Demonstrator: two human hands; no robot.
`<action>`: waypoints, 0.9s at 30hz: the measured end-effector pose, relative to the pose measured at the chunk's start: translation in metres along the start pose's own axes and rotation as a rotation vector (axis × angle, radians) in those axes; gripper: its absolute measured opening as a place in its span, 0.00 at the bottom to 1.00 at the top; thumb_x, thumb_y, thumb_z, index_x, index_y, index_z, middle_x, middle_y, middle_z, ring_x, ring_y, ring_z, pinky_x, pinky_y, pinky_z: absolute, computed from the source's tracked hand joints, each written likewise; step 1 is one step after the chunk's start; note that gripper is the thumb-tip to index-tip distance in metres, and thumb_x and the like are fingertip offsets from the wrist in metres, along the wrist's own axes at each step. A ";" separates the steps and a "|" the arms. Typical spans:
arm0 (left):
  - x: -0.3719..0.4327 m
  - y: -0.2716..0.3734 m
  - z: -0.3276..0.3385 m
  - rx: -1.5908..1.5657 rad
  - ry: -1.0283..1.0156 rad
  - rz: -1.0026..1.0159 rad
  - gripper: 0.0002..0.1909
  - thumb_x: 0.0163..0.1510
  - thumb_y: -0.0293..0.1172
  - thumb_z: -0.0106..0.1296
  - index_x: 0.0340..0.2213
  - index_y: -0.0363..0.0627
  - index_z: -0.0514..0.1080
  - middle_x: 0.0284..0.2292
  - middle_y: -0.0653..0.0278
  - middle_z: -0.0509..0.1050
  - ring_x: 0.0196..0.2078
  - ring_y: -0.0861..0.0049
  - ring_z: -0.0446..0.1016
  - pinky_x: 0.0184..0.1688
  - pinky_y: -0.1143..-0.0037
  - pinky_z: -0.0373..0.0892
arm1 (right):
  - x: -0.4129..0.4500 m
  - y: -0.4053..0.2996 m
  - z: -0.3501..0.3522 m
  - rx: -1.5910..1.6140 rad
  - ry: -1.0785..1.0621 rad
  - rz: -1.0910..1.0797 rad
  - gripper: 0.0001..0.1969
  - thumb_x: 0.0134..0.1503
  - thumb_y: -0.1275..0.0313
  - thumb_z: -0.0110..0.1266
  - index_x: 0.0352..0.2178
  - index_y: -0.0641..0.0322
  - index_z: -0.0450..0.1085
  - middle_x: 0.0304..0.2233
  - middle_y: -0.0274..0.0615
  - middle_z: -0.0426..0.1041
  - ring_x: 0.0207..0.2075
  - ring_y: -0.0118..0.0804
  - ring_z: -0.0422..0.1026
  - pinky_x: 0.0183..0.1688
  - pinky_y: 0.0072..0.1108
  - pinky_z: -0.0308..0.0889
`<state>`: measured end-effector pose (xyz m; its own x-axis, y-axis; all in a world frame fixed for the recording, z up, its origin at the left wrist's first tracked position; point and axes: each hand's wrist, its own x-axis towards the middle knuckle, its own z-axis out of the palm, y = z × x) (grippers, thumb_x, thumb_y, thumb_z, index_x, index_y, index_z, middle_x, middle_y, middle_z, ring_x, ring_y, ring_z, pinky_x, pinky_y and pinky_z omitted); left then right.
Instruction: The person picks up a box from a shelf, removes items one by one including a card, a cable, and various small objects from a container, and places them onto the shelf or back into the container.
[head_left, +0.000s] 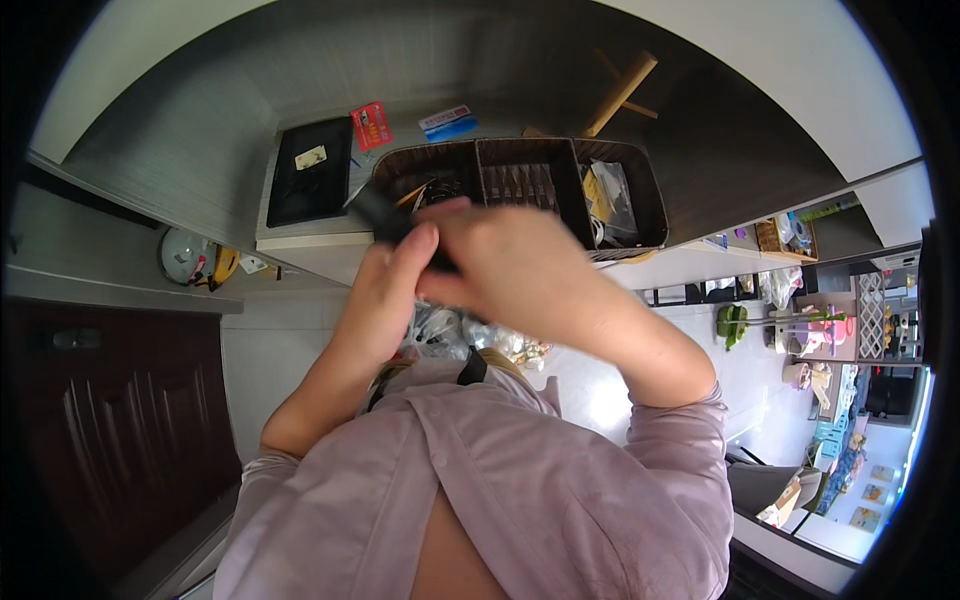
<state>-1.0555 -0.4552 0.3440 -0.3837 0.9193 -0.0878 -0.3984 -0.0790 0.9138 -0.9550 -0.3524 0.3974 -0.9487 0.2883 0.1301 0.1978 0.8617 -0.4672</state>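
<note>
A dark, elongated object (377, 216), blurred by motion, is between my hands just in front of a shelf. My left hand (391, 281) grips its near part, thumb uppermost. My right hand (506, 259) closes around it from the other side, hiding much of it, so its exact kind cannot be made out. Right behind my hands, a dark brown woven basket (525, 140) with three compartments stands on the shelf. Tangled dark items (448, 187) fill part of its left compartment. In the right one are a clear plastic bag (619, 199) and a yellow packet (596, 195).
Left of the basket lies a black tray (300, 199) bearing a small card (310, 157). A red card (372, 126) and a blue-and-white card (448, 124) lie behind. A wooden stand (622, 94) rises at back right. Plastic bags (439, 330) sit on the floor below.
</note>
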 end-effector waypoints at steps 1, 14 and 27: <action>0.001 -0.003 -0.002 0.002 0.002 0.002 0.24 0.54 0.43 0.41 0.43 0.34 0.65 0.33 0.67 0.67 0.32 0.87 0.61 0.34 0.85 0.57 | 0.001 -0.005 0.004 0.015 -0.097 -0.001 0.14 0.46 0.65 0.52 0.19 0.70 0.67 0.16 0.53 0.68 0.21 0.52 0.69 0.24 0.33 0.65; 0.004 -0.031 -0.083 0.584 0.460 -0.027 0.23 0.41 0.40 0.61 0.08 0.48 0.58 0.10 0.78 0.57 0.12 0.90 0.52 0.15 0.82 0.48 | 0.029 0.098 0.037 -0.338 -0.583 0.532 0.12 0.48 0.72 0.45 0.32 0.68 0.70 0.34 0.55 0.71 0.38 0.51 0.71 0.39 0.32 0.68; -0.003 -0.061 -0.076 0.380 0.354 -0.179 0.13 0.43 0.36 0.59 0.25 0.36 0.73 0.22 0.69 0.72 0.24 0.87 0.67 0.27 0.83 0.63 | 0.010 0.104 0.051 -0.191 -0.542 0.418 0.13 0.45 0.68 0.54 0.28 0.71 0.69 0.31 0.56 0.71 0.35 0.53 0.71 0.38 0.33 0.67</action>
<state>-1.0935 -0.4828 0.2579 -0.6204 0.7148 -0.3228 -0.1790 0.2716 0.9456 -0.9562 -0.2816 0.3055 -0.7632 0.4053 -0.5032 0.5648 0.7968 -0.2148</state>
